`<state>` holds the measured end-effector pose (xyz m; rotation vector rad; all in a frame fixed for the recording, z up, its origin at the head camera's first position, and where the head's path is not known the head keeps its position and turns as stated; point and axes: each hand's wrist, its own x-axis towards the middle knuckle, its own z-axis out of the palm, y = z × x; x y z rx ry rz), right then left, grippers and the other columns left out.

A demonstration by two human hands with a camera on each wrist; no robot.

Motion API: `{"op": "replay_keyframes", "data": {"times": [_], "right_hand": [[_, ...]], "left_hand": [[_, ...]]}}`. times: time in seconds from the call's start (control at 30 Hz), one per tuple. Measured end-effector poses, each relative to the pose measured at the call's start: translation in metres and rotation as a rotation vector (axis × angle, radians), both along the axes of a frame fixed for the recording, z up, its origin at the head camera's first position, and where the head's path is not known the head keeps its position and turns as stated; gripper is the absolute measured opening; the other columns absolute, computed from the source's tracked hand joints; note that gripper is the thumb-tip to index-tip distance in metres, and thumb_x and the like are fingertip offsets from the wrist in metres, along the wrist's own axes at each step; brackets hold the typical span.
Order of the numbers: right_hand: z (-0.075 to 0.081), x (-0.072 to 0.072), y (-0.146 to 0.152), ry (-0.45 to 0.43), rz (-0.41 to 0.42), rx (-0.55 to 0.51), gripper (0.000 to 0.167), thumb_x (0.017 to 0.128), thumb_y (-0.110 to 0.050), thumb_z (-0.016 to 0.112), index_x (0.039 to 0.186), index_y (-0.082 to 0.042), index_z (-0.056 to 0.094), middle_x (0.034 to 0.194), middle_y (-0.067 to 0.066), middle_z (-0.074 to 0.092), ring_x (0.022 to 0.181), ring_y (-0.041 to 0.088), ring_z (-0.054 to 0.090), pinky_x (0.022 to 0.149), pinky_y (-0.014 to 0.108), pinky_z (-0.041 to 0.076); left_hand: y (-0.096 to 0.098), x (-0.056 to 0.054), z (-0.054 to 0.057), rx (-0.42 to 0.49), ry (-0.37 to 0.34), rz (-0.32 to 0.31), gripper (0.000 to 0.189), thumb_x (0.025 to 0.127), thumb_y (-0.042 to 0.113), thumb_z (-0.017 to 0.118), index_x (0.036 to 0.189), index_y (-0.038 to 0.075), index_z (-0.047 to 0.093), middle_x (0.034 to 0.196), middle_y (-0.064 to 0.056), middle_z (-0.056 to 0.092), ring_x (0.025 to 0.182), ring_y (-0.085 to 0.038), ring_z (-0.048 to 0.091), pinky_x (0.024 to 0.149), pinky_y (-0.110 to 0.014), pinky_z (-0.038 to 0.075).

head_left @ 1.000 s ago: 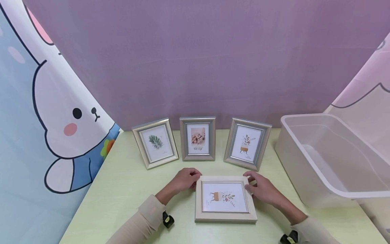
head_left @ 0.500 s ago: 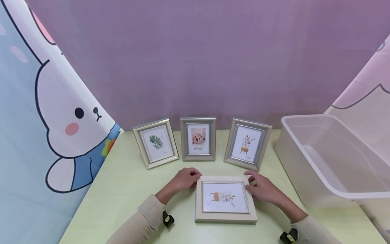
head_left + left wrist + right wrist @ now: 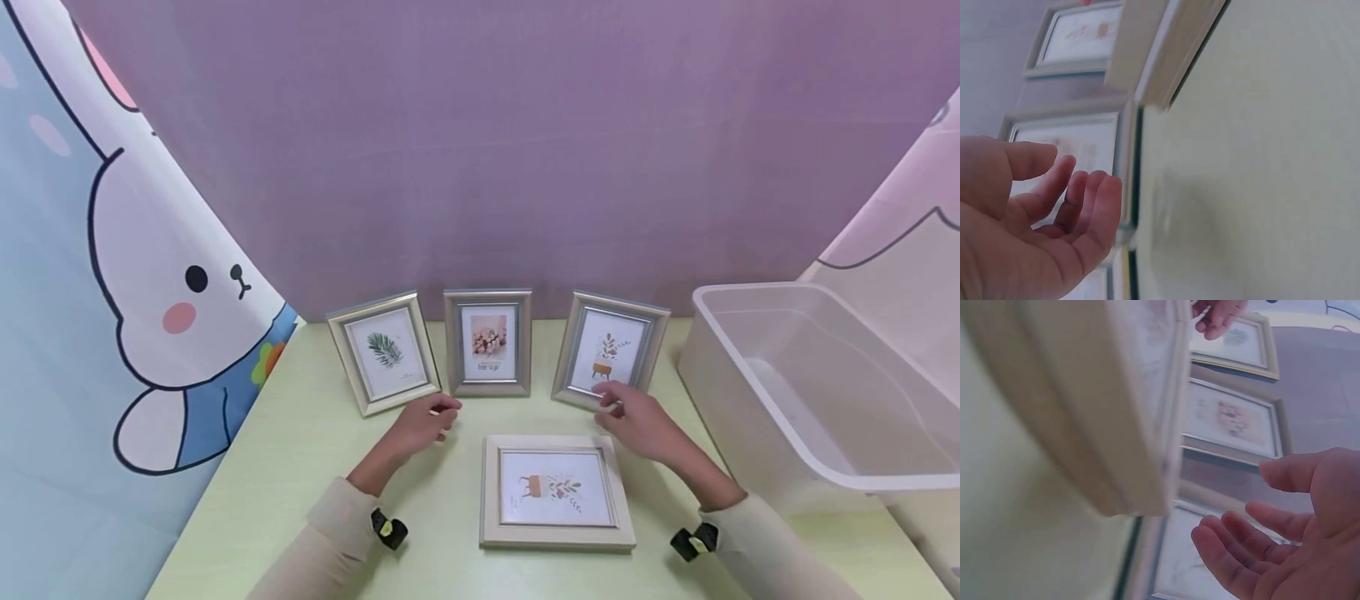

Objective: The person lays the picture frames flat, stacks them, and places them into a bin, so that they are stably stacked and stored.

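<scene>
A cream picture frame (image 3: 555, 535) with a potted-plant print lies on the table, its picture turned sideways. My left hand (image 3: 418, 425) hovers to the upper left of it, fingers loosely bent and holding nothing. My right hand (image 3: 637, 421) is above its upper right corner, also holding nothing, and covers the lower edge of the right standing frame (image 3: 645, 350). Behind stand a leaf-print frame (image 3: 386, 350) and a flower-print frame (image 3: 489, 342). Both wrist views show gaps between the fingertips and thumb of the left hand (image 3: 1054, 219) and the right hand (image 3: 1279, 537).
A large whitish plastic bin (image 3: 720, 392) stands at the right of the pale green table (image 3: 270, 500). A purple wall covering (image 3: 487, 150) rises behind the frames. At the left hangs a sheet printed with a cartoon rabbit (image 3: 180, 292).
Both hands have come off the lying frame's sides and moved up, the left one also outward to the left. The frame has stayed nearly in place; the standing frames have not moved.
</scene>
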<state>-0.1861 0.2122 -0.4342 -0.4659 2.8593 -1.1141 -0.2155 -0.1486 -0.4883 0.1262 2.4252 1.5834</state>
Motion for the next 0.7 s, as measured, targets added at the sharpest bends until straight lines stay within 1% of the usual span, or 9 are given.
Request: {"op": "replay_keyframes", "data": {"times": [0.17, 0.23, 0.3, 0.47, 0.57, 0.67, 0.7], "right_hand": [[0.013, -0.018, -0.016, 0.087, 0.037, 0.005, 0.038, 0.095, -0.004, 0.065, 0.131, 0.007, 0.058, 0.112, 0.024, 0.069, 0.099, 0.035, 0.071, 0.082, 0.045, 0.062], [0.019, -0.024, -0.025, 0.112, 0.053, 0.002, 0.038, 0.096, -0.005, 0.064, 0.131, 0.005, 0.059, 0.114, 0.023, 0.07, 0.1, 0.034, 0.071, 0.082, 0.044, 0.062], [0.024, -0.03, -0.035, 0.133, 0.072, -0.003, 0.038, 0.096, -0.006, 0.064, 0.132, 0.003, 0.06, 0.114, 0.02, 0.071, 0.1, 0.032, 0.071, 0.082, 0.042, 0.062], [0.038, -0.045, -0.07, 0.132, 0.109, -0.08, 0.036, 0.098, -0.008, 0.063, 0.133, -0.002, 0.061, 0.115, 0.015, 0.071, 0.104, 0.027, 0.069, 0.088, 0.039, 0.061], [0.048, -0.054, -0.093, 0.134, 0.121, -0.133, 0.034, 0.099, -0.008, 0.062, 0.132, -0.004, 0.062, 0.116, 0.014, 0.07, 0.106, 0.025, 0.067, 0.093, 0.039, 0.06], [0.057, -0.066, -0.115, 0.159, 0.137, -0.165, 0.032, 0.099, -0.007, 0.061, 0.13, -0.003, 0.064, 0.115, 0.015, 0.07, 0.105, 0.025, 0.067, 0.091, 0.038, 0.06], [0.059, -0.069, -0.121, 0.172, 0.143, -0.168, 0.031, 0.099, -0.008, 0.061, 0.13, -0.003, 0.064, 0.115, 0.015, 0.07, 0.104, 0.025, 0.068, 0.091, 0.037, 0.06]], "left_hand": [[-0.027, -0.005, 0.003, 0.047, 0.004, 0.107, 0.027, 0.102, 0.009, 0.058, 0.125, -0.004, 0.064, 0.109, -0.014, 0.065, 0.097, -0.031, 0.065, 0.078, -0.034, 0.061], [-0.039, -0.005, 0.005, 0.06, -0.002, 0.148, 0.029, 0.102, 0.009, 0.058, 0.127, -0.004, 0.063, 0.112, -0.015, 0.064, 0.1, -0.031, 0.064, 0.081, -0.034, 0.062], [-0.051, -0.005, 0.006, 0.062, 0.001, 0.176, 0.03, 0.102, 0.01, 0.057, 0.128, -0.004, 0.062, 0.115, -0.017, 0.064, 0.103, -0.03, 0.064, 0.084, -0.036, 0.062], [-0.078, -0.003, 0.012, 0.066, 0.009, 0.246, 0.033, 0.103, 0.011, 0.056, 0.132, -0.004, 0.06, 0.119, -0.018, 0.063, 0.106, -0.027, 0.062, 0.089, -0.037, 0.062], [-0.092, -0.001, 0.018, 0.067, 0.005, 0.287, 0.034, 0.104, 0.013, 0.056, 0.135, -0.003, 0.059, 0.122, -0.018, 0.061, 0.109, -0.028, 0.062, 0.089, -0.033, 0.061], [-0.104, 0.0, 0.023, 0.072, 0.015, 0.332, 0.034, 0.104, 0.014, 0.057, 0.135, -0.001, 0.059, 0.126, -0.019, 0.061, 0.106, -0.023, 0.062, 0.085, -0.025, 0.061], [-0.107, 0.0, 0.024, 0.073, 0.021, 0.35, 0.034, 0.104, 0.015, 0.057, 0.134, -0.001, 0.059, 0.126, -0.019, 0.061, 0.104, -0.019, 0.062, 0.084, -0.022, 0.06]]}}
